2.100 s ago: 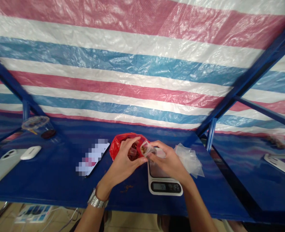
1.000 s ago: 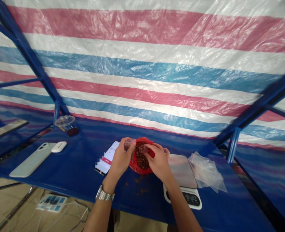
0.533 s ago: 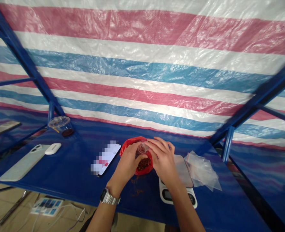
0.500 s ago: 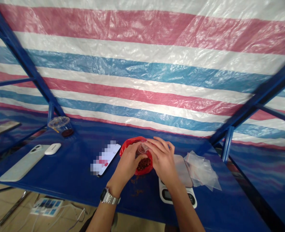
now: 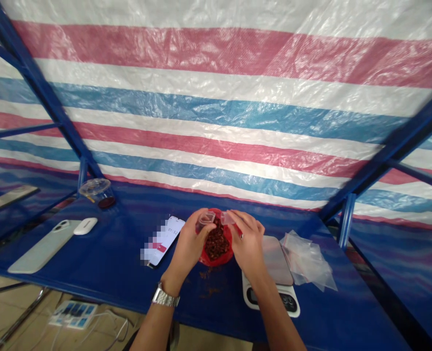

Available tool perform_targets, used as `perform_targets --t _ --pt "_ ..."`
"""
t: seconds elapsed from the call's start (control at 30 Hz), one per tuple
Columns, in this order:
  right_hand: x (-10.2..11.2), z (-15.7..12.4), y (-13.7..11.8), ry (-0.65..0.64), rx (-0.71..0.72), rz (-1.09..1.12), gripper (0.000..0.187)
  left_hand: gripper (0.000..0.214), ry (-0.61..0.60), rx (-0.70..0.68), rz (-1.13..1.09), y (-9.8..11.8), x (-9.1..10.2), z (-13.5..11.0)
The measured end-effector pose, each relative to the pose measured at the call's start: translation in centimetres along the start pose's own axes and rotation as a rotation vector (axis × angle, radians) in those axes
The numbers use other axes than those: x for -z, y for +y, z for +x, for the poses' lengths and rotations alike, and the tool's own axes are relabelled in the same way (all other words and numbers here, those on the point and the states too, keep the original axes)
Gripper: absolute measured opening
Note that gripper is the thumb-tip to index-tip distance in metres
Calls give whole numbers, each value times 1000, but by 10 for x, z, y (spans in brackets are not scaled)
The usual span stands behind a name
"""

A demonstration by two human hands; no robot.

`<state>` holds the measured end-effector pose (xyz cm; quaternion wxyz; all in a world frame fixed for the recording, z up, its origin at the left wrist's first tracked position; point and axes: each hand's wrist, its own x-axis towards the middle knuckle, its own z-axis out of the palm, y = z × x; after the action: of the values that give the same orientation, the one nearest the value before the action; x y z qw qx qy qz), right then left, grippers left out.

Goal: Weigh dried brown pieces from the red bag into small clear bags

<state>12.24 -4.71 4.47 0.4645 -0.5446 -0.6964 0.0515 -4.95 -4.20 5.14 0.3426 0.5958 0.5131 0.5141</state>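
Observation:
A red plastic bag (image 5: 216, 243) full of dark brown bits lies open on the blue table (image 5: 102, 253). Both my hands hover over it. My left hand (image 5: 187, 243), with a metal watch on the wrist, pinches a small clear plastic bag (image 5: 206, 218) at its mouth. My right hand (image 5: 248, 241) pinches something small and clear (image 5: 226, 218) just to the right, above the red bag. A white digital scale (image 5: 274, 273) stands right of the red bag, partly under my right forearm.
A phone (image 5: 162, 240) lies left of the red bag. Further left are a second phone (image 5: 42, 246), a white case (image 5: 85, 225) and a clear lidded cup (image 5: 97, 192). Loose clear bags (image 5: 307, 261) lie right of the scale. Blue frame posts (image 5: 345, 219) stand at the sides.
My hands left the scale and moved left to the red bag. The small clear bag went over the red bag's mouth. In the last half second my two hands drew slightly apart.

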Motion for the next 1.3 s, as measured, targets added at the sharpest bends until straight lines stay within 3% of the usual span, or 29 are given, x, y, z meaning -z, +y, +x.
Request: perform_targets --t 0.07,0.13,0.3,0.43,0.57,0.67,0.77,0.9,1.03,1.3 --pt "0 0 -1 -82 -38 73 34 41 103 16 -75 5 1 0" --pt "7 0 -5 -132 -75 209 40 41 129 11 -173 13 -2 -3" --pt "37 2 -16 -275 -159 430 55 42 -46 1 -415 30 -25 -18" --pt "61 4 -8 -325 -191 449 54 40 -137 -3 -374 33 -43 -26" --pt "91 5 20 -383 -201 300 48 44 -144 -38 -237 30 -54 -27" --pt "107 1 46 -351 -167 -3 32 45 -75 -44 -203 27 -60 -24" --pt "109 -9 63 -389 -170 -256 30 38 36 -23 -167 25 -65 -21" --pt "101 -22 65 -479 -133 -348 36 24 161 -1 -31 25 -69 -21" --pt "101 -21 64 -396 -120 -338 43 18 202 -51 42 28 -68 -23" --pt "108 -3 63 -78 -174 -229 32 24 291 -45 63 24 -68 -27"
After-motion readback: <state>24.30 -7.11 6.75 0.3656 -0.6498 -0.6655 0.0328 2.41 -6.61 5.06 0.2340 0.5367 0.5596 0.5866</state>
